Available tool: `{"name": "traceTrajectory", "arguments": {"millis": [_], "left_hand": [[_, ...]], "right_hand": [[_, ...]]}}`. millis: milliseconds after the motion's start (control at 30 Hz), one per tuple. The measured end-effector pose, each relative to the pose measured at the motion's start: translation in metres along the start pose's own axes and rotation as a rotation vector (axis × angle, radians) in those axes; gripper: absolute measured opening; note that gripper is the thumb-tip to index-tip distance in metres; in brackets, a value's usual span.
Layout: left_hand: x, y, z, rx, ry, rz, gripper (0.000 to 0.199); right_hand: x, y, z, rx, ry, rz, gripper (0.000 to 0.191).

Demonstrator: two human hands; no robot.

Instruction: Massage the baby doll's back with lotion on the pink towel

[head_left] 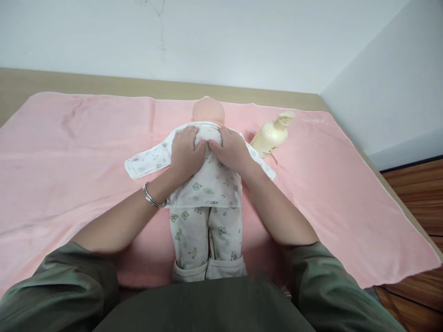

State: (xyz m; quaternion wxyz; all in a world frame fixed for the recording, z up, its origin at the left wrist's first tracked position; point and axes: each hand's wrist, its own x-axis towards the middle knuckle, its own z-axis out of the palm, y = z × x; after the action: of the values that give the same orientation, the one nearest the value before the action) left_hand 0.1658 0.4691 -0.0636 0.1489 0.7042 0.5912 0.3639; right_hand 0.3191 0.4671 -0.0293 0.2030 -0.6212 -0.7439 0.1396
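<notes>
A baby doll (pixel 208 110) lies on a pink cloth (pixel 104 143), its bald head away from me. It wears a white printed top (pixel 207 189) and matching trousers (pixel 190 235); no face shows. My left hand (pixel 187 152) rests flat on the upper left of the torso, fingers toward the shoulder. On the upper right, my right hand (pixel 231 148) lies the same way. The two thumbs nearly meet at the middle. Both hands are open, holding nothing. The sleeves of the top spread out to either side.
A cream pump bottle (pixel 272 136) leans or lies just right of the doll, by the right sleeve. Behind the cloth runs the table's back edge (pixel 121 85) against a white wall (pixel 207 41). Wooden flooring (pixel 415 193) shows at the right.
</notes>
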Motion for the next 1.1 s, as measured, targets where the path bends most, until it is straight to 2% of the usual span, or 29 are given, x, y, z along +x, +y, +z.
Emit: {"name": "traceTrajectory", "arguments": {"millis": [133, 433, 633, 733, 1100], "left_hand": [[0.000, 0.000, 0.000, 0.007, 0.007, 0.003, 0.050], [-0.001, 0.001, 0.000, -0.002, 0.018, 0.002, 0.053], [-0.001, -0.001, 0.001, -0.013, 0.034, 0.011, 0.053], [-0.001, 0.000, 0.001, -0.010, 0.023, 0.008, 0.054], [-0.001, -0.001, 0.001, -0.023, 0.033, 0.017, 0.051]], "right_hand": [[-0.003, -0.004, 0.000, -0.034, 0.014, -0.053, 0.047], [0.001, 0.000, 0.005, -0.040, -0.024, -0.040, 0.061], [-0.002, -0.003, 0.011, -0.083, 0.082, -0.053, 0.054], [-0.003, -0.004, 0.010, -0.086, 0.071, -0.046, 0.052], [-0.003, -0.003, 0.015, -0.077, 0.098, -0.051, 0.063]]}}
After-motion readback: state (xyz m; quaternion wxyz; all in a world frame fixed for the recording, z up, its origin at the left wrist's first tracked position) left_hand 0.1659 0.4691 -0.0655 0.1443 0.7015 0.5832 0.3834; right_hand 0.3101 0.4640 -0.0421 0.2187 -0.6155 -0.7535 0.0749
